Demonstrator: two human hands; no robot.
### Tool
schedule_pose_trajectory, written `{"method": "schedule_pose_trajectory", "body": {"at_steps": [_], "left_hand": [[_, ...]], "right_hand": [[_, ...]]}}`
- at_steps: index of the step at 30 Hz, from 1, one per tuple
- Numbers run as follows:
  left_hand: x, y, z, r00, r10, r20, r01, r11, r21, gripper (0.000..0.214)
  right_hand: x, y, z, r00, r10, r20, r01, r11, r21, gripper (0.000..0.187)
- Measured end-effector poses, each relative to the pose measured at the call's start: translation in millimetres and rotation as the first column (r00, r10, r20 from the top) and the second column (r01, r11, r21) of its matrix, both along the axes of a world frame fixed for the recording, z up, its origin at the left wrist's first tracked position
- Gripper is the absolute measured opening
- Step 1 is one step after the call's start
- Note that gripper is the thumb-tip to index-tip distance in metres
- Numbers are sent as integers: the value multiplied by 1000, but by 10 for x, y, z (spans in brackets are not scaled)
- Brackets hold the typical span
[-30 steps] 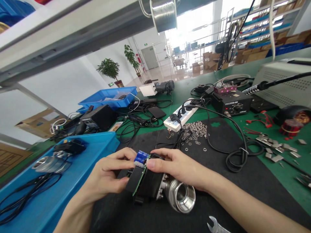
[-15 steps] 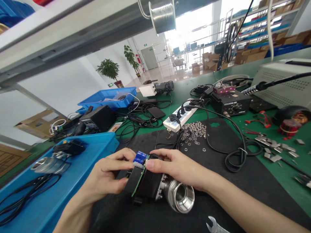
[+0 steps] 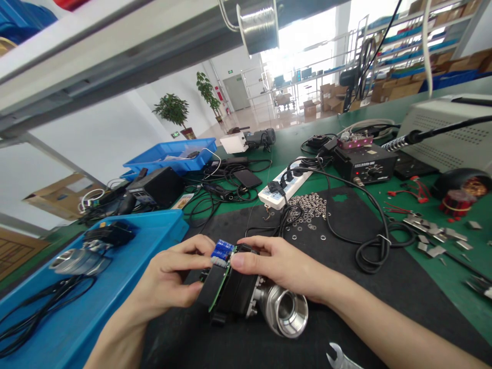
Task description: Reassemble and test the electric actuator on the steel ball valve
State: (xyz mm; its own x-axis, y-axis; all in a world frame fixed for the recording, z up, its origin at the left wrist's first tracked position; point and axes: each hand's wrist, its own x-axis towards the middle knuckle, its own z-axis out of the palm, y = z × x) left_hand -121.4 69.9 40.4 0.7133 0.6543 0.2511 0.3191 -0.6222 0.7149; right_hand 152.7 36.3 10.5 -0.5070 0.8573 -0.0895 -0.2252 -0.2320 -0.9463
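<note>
A motorized ball valve lies on its side on the black mat (image 3: pixel 346 307), its black actuator housing (image 3: pixel 242 294) to the left and its threaded steel valve body (image 3: pixel 284 310) to the right. At the housing's left end stands a green circuit board (image 3: pixel 220 292) with blue capacitors (image 3: pixel 223 249) on top and a dark panel on its face. My left hand (image 3: pixel 172 274) is closed on the board's left side, its fingertips partly behind it. My right hand (image 3: pixel 269 261) grips the actuator from above, thumb against the board's edge near the capacitors.
An open-end wrench (image 3: pixel 340 356) lies at the front edge. On the left, a blue tray (image 3: pixel 154 241) holds another valve (image 3: pixel 80 261) and cables. Beyond the mat's middle are scattered washers (image 3: pixel 307 207), a power strip (image 3: pixel 286 182) and a soldering station (image 3: pixel 365 164).
</note>
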Motion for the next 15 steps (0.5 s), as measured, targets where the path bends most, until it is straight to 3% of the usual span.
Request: {"method": "schedule_pose_trajectory", "body": {"at_steps": [15], "left_hand": [[-24,12,-24,1000,-15,18,15,999,48,34]], "right_hand": [[2,1,9,1000,-5,20,5,1000,2,81]]}}
